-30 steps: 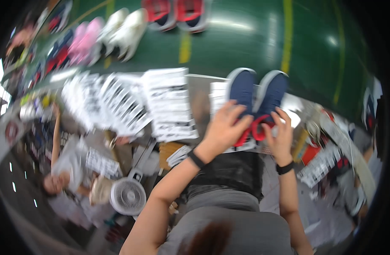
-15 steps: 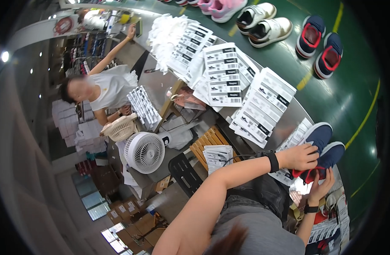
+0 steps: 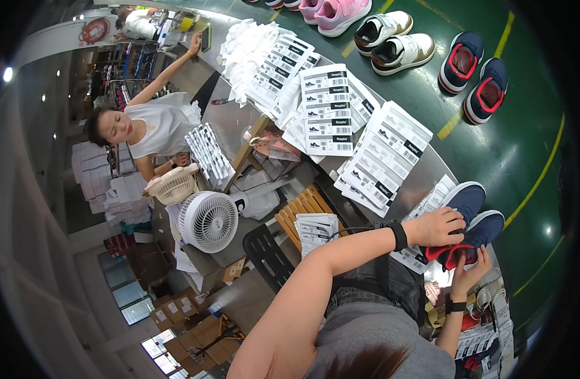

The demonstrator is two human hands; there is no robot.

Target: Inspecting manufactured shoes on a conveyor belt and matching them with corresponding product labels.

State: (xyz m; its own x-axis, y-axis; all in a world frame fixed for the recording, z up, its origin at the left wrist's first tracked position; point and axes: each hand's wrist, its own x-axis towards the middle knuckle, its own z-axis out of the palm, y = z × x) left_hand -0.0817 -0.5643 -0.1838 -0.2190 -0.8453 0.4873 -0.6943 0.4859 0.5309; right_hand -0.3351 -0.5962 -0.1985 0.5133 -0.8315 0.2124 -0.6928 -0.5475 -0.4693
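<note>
Nearest is the person's grey top (image 3: pixel 381 325), with both forearms reaching toward a pair of navy shoes (image 3: pixel 486 228) at the right of the view. The shoes lie side by side at the edge of the worktop (image 3: pixel 422 178), partly over printed sheets (image 3: pixel 422 205). Their toes point to the upper right, away from the person, and their red-lined openings lie toward the lower left; their long axes run nearly parallel, slanting up to the right.

The left hand (image 3: pixel 436 227), below a black wristband (image 3: pixel 399 235), has its fingers bent together over the opening end of the pair. The right hand (image 3: pixel 472 273) has its thumb and fingers apart, touching the lower shoe near its red collar. Whether either hand is clamped on a shoe cannot be told.

Left of the shoes, a fanned stack of label sheets (image 3: pixel 388 158) lies on the worktop. A white fan (image 3: pixel 208 221) stands farther left. Beyond, on a green surface (image 3: pixel 530 158), sit another navy pair with red linings (image 3: pixel 486 95), a white-and-brown pair (image 3: pixel 404 54) and pink shoes (image 3: pixel 337 16). A co-worker in a white top (image 3: pixel 160 129) stretches an arm along the worktop.
</note>
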